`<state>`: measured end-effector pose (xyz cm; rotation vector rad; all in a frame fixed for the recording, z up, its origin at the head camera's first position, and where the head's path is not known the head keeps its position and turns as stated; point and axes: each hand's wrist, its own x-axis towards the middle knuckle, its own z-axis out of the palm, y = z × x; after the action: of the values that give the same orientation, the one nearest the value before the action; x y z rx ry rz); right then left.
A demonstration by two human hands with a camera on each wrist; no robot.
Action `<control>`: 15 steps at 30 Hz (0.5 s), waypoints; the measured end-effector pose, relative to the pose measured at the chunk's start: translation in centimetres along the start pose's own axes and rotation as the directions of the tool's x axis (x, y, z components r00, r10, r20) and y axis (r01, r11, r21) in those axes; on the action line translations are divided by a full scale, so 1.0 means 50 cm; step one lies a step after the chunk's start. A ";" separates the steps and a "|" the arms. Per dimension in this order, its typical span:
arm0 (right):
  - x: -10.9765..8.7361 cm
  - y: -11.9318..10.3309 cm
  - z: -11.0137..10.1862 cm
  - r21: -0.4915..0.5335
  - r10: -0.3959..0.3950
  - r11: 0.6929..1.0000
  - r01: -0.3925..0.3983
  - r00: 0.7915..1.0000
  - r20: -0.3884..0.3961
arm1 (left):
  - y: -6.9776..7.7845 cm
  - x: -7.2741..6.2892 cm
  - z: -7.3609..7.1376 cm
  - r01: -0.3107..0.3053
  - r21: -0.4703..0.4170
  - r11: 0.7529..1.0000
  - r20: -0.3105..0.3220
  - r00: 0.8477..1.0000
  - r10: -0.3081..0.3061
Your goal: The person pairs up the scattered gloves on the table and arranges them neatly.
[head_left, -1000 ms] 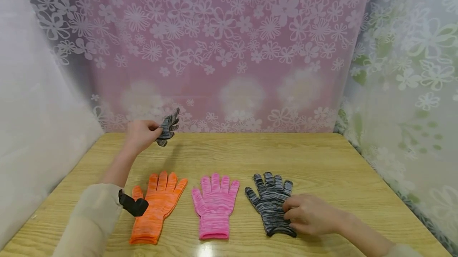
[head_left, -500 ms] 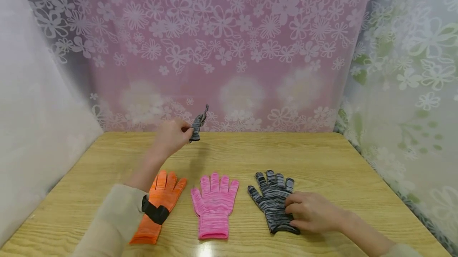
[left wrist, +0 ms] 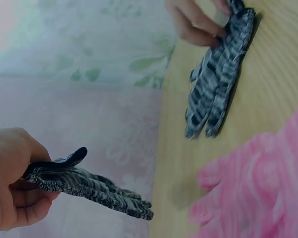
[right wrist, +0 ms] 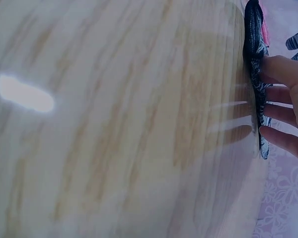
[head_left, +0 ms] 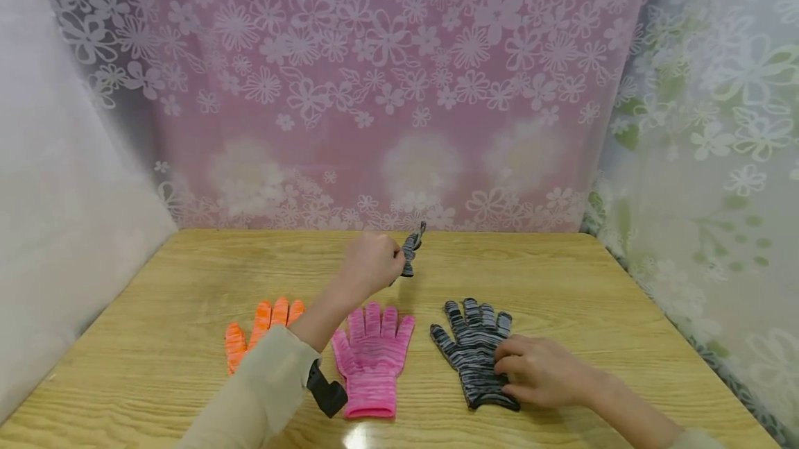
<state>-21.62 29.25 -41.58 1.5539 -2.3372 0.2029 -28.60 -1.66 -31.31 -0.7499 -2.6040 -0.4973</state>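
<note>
My left hand (head_left: 371,263) pinches a black-and-grey knitted glove (head_left: 410,255) by its cuff, above the far middle of the table. In the left wrist view that held glove (left wrist: 92,189) points its fingers away from the hand. A matching black-and-grey glove (head_left: 473,348) lies flat at the right, fingers toward the far edge. My right hand (head_left: 543,371) rests its fingertips on this glove's right side, near the cuff. The right wrist view shows the fingers (right wrist: 283,113) extended onto the glove's edge, not wrapped round it.
A pink glove (head_left: 373,373) lies flat in the middle of the wooden table (head_left: 549,268). Left of it lies an orange glove (head_left: 261,324), partly hidden under my left forearm. Flowered curtains (head_left: 399,109) stand behind and at the right, with a white sheet at the left.
My left hand has carried the held glove rightward across the back of the table, and lower during the last half second. The right hand stays on the lying glove, which has shifted only slightly.
</note>
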 end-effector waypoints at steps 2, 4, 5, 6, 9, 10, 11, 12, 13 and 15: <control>-0.001 0.001 0.002 0.000 0.000 1.000 0.000 1.000 -0.005 | 0.017 0.000 0.013 -0.029 0.037 0.999 -0.013 0.999 0.029; -0.002 0.002 0.004 0.002 -0.001 1.000 0.001 1.000 -0.010 | 0.034 0.000 0.026 -0.060 0.097 0.993 -0.022 0.998 0.063; -0.003 0.003 0.004 0.001 -0.002 1.000 0.002 1.000 -0.012 | 0.043 0.000 0.032 -0.071 0.122 0.990 -0.016 0.997 0.074; -0.003 0.004 0.004 0.000 -0.003 1.000 0.003 1.000 -0.013 | 0.053 -0.001 0.040 -0.083 0.149 0.985 -0.006 0.996 0.085; -0.005 0.005 0.004 0.005 -0.003 1.000 0.003 1.000 -0.014 | 0.084 -0.005 0.057 -0.116 0.202 0.972 0.053 0.993 0.108; -0.006 0.005 0.004 0.008 -0.002 1.000 0.002 1.000 -0.013 | 0.096 -0.007 0.061 -0.125 0.204 0.971 0.073 0.991 0.112; -0.006 0.005 0.003 0.008 -0.003 1.000 0.003 1.000 -0.013 | 0.107 -0.010 0.065 -0.142 0.211 0.967 0.087 0.988 0.126; -0.007 0.005 0.003 0.011 -0.002 1.000 0.002 1.000 -0.013 | 0.119 -0.012 0.068 -0.157 0.219 0.963 0.094 0.986 0.139; -0.007 0.006 0.003 0.014 -0.004 1.000 0.005 1.000 -0.013 | 0.131 -0.015 0.071 -0.170 0.221 0.960 0.104 0.983 0.150; -0.007 0.005 0.003 0.013 -0.004 1.000 0.004 1.000 -0.013 | 0.153 -0.019 0.077 -0.199 0.225 0.954 0.119 0.977 0.176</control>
<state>-21.76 29.62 -41.84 1.5583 -2.3276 0.2270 -24.55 5.68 -33.35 -0.9477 -2.5836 -0.0939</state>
